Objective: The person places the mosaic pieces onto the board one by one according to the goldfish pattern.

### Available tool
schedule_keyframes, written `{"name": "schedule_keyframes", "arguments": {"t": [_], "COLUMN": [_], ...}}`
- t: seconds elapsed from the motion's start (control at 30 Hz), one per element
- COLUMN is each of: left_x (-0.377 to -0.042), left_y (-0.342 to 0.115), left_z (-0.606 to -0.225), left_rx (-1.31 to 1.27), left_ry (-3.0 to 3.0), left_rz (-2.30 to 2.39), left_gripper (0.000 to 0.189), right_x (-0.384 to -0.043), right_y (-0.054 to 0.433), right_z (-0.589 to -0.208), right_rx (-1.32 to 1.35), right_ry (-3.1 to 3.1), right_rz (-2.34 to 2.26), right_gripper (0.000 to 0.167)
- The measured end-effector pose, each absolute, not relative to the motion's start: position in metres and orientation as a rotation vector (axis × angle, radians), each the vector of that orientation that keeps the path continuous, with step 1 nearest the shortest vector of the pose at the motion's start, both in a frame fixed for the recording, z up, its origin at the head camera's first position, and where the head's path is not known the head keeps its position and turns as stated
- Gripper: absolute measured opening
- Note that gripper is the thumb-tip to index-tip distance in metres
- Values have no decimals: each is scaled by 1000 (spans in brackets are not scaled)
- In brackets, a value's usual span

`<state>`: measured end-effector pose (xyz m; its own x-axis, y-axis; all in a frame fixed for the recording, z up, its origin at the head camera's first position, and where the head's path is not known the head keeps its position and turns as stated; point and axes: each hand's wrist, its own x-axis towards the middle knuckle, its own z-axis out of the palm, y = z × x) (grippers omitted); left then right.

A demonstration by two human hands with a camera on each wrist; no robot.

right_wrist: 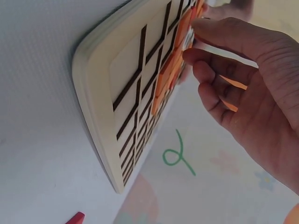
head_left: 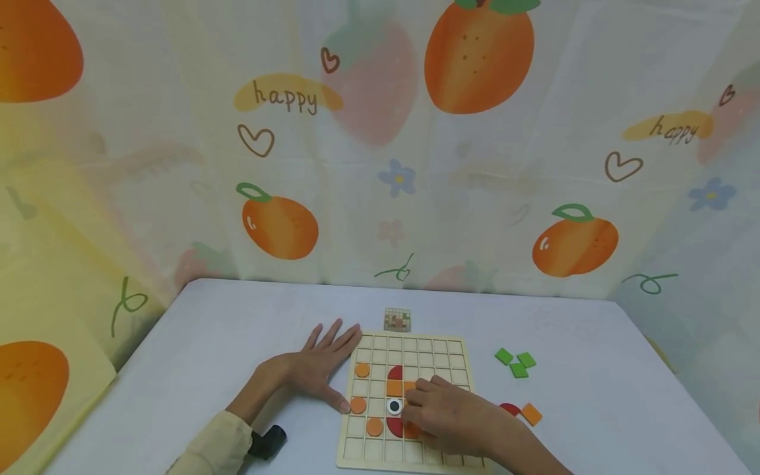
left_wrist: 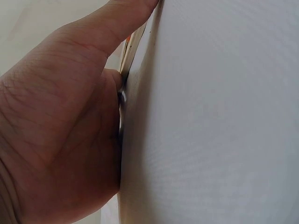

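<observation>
My left hand (head_left: 317, 369) lies spread along the left side of a wooden grid board (head_left: 363, 455), its fingers straight and its thumb at the board's edge. In the left wrist view, the thumb (left_wrist: 126, 23) reaches up toward that edge. My right hand (head_left: 445, 412) is over the board's middle, fingers curled, pinching what looks like an orange tile, mostly hidden. Beside those fingertips sits a round black-and-white eye piece (head_left: 394, 406). Red rounded pieces (head_left: 395, 373) and an orange square tile (head_left: 394, 388) lie near it. Orange discs (head_left: 375, 427) fill cells at the left.
Several loose pieces lie right of the board: green square tiles (head_left: 519, 371), a red curved piece (head_left: 508, 409) and an orange square (head_left: 531, 414). A small patterned card (head_left: 397, 319) lies behind the board. A printed cloth (head_left: 368, 165) hangs beyond the white table (head_left: 225, 316).
</observation>
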<state>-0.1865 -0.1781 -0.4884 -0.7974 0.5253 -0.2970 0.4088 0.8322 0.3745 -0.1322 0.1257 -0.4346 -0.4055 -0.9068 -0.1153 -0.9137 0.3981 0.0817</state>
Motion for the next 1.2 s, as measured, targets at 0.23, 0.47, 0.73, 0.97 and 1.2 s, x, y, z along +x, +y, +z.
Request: {"name": "schedule_keyframes", "arguments": {"t": [0.23, 0.47, 0.73, 0.97, 1.2], "left_x": [-187, -188, -188, -187, -188], "left_y": [-177, -174, -174, -174, -176], "left_z": [-490, -490, -490, -489, -489], "left_rx": [702, 703, 676, 668, 661], "left_ry": [2608, 2606, 2615, 2629, 2625], "left_rz": [429, 413, 408, 397, 390], "left_gripper": [135, 135, 134, 134, 135], "right_x": [-133, -141, -151, -155, -157], "right_y": [144, 181, 227, 256, 272], "right_z": [-426, -422, -426, -423, -433], "right_rx": [-1685, -1573, -1560, -1200, -927], "right_ry": [2626, 2697, 2815, 2791, 2720], "right_rz": [138, -24, -186, -171, -124], "right_gripper": [18, 18, 20, 27, 29]}}
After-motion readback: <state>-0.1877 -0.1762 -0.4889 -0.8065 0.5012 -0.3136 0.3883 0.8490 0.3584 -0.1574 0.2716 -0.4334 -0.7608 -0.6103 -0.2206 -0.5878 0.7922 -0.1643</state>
